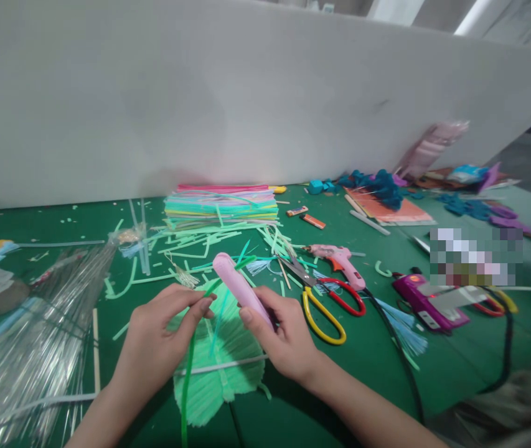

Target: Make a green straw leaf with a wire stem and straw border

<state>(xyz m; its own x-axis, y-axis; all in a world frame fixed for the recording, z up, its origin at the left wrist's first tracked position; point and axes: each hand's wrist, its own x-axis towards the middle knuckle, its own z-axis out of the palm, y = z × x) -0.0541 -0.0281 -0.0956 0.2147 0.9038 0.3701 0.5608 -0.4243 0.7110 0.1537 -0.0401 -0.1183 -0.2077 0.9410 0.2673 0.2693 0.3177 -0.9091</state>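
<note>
My left hand (167, 330) pinches a green pipe cleaner (189, 373), whose lower end hangs toward the bottom edge. The strip's upper part reaches the head of a pink tool (241, 286), a slim pink handle gripped by my right hand (288, 330). Beneath both hands lies a pale green, pleated leaf-like piece (218, 392) on the green table (139, 417). A thin whitish strip (228, 365) crosses that piece. The exact contact between the pipe cleaner and the pink tool is hard to make out.
Scissors with red and yellow handles (324, 317) and a pink glue gun (340, 258) lie right of my hands. Colored pipe cleaners (221, 208) are stacked behind. Clear-wrapped sticks (36, 348) lie left; a purple device (428, 305) and another person's sleeve (503, 404) are right.
</note>
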